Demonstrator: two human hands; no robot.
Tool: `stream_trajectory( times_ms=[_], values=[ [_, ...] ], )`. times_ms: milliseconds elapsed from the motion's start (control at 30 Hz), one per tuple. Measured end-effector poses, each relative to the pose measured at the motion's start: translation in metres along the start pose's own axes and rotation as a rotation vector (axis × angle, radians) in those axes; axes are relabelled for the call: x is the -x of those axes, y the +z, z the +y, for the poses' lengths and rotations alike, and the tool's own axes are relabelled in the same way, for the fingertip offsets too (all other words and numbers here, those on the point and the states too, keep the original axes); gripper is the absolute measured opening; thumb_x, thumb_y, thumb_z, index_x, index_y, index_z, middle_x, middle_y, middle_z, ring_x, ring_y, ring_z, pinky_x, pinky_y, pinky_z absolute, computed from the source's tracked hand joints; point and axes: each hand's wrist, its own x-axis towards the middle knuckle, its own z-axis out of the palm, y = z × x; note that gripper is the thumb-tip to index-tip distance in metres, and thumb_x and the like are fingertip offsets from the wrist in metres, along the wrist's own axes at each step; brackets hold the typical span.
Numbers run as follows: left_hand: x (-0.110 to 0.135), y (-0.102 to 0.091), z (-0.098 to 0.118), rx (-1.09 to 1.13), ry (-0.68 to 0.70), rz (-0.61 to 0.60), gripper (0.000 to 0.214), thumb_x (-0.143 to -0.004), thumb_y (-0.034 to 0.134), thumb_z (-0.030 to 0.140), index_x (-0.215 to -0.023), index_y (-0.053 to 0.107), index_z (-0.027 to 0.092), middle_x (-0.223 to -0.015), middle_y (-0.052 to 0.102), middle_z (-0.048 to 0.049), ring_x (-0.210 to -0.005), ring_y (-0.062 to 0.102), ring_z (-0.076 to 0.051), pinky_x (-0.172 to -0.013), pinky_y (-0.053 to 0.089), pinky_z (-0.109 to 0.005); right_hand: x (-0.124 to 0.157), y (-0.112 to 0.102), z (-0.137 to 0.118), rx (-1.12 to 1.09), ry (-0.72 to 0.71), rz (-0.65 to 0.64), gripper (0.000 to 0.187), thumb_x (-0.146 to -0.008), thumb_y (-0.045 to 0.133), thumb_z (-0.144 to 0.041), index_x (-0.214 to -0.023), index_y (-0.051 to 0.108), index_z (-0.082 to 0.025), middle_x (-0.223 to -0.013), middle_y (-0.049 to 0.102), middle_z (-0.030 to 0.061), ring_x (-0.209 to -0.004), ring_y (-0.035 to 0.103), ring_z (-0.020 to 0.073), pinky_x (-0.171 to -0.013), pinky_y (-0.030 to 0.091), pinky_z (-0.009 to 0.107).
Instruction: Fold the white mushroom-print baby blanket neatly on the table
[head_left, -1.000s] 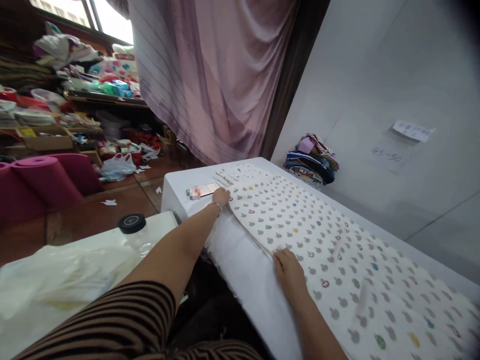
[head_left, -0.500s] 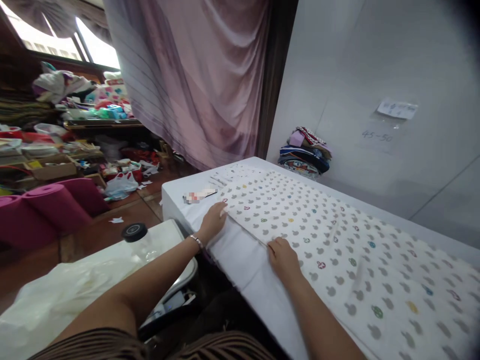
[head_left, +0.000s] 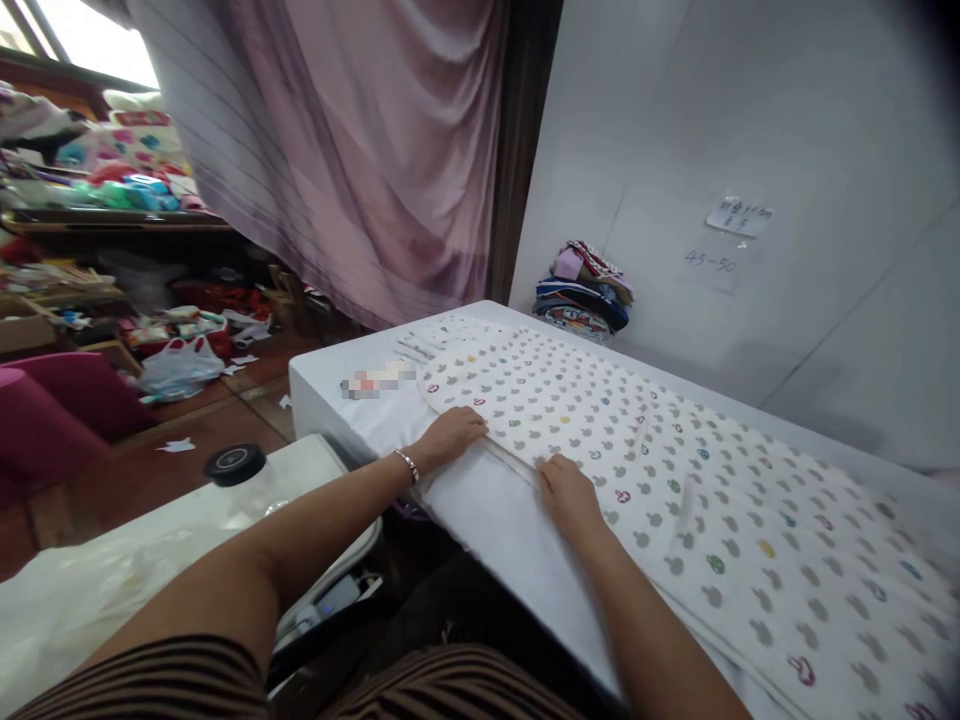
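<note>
Cloth (head_left: pixel 570 420): looks light, soft, floppy; likely creases easily.
Left hand (head_left: pixel 454 435): at near edge; cannot tell if gripping.
Right hand (head_left: pixel 566 490): pinches same edge.
Near edge: suits two-handed hold.

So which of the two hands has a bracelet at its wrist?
The left hand, nearer the black-lidded jar: a silvery bracelet circles its wrist. The right hand, also touching the patterned cloth, shows none.

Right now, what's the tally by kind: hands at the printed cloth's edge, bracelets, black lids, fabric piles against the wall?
Left hand and right hand at the cloth: 2
Bracelet: 1
Black lid: 1
Fabric pile: 1
Total: 5
</note>
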Motion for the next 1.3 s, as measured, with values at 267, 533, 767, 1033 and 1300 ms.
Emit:
stream_trajectory(
  times_ms=[267, 533, 767, 1033, 1300],
  values=[
    [0.000, 0.003, -0.003, 0.006, 0.062, -0.064, 0.027, -0.089, 0.039, 0.019, -0.088, 0.066, 0.020, -0.094, 0.063, -0.0060, -0.092, 0.052, -0.018, -0.083, 0.039, -0.031, -0.002, 0.005, -0.005, 0.141, -0.041, -0.092, 0.023, -0.083, 0.041, -0.009, -0.081, 0.061, -0.019, -0.089, 0.058, 0.0059, -0.084, 0.050, 0.0187, -0.062, 0.033, 0.027],
    [0.006, 0.003, -0.001, 0.078, 0.019, -0.049, 0.027, -0.089, 0.038, 0.020, -0.091, 0.065, 0.021, -0.094, 0.061, -0.0059, -0.089, 0.052, -0.018, -0.081, 0.039, -0.030, -0.001, 0.004, -0.012, 0.150, -0.049, -0.142, 0.026, -0.079, 0.039, -0.006, -0.081, 0.062, -0.017, -0.091, 0.059, 0.0082, -0.083, 0.053, 0.0205, -0.060, 0.033, 0.028],
    [-0.003, -0.004, 0.013, 0.164, 0.123, -0.181, 0.029, -0.090, 0.035, 0.027, -0.103, 0.062, 0.026, -0.101, 0.062, -0.0054, -0.094, 0.053, -0.019, -0.086, 0.037, -0.031, 0.000, 0.002, -0.010, 0.091, -0.069, -0.127, 0.026, -0.082, 0.037, -0.008, -0.086, 0.062, -0.016, -0.094, 0.059, 0.0084, -0.083, 0.052, 0.0195, -0.069, 0.037, 0.028],
    [-0.035, 0.021, 0.026, 0.199, 0.283, -0.278, 0.032, -0.083, 0.038, 0.026, -0.103, 0.063, 0.027, -0.099, 0.063, -0.0086, -0.092, 0.055, -0.024, -0.084, 0.039, -0.037, 0.013, 0.004, -0.001, 0.131, -0.176, -0.047, 0.029, -0.093, 0.031, -0.017, -0.092, 0.059, -0.016, -0.094, 0.059, 0.0061, -0.088, 0.049, 0.0187, -0.078, 0.037, 0.030],
    [-0.037, 0.039, 0.019, 0.215, 0.393, -0.175, 0.035, -0.078, 0.041, 0.023, -0.105, 0.062, 0.030, -0.108, 0.063, -0.0062, -0.102, 0.055, -0.026, -0.089, 0.038, -0.041, 0.098, -0.017, 0.036, -0.078, 0.071, 0.028, 0.030, -0.096, 0.029, -0.025, -0.106, 0.056, -0.020, -0.106, 0.060, 0.0033, -0.098, 0.048, 0.0146, -0.086, 0.036, 0.029]
  ],
)
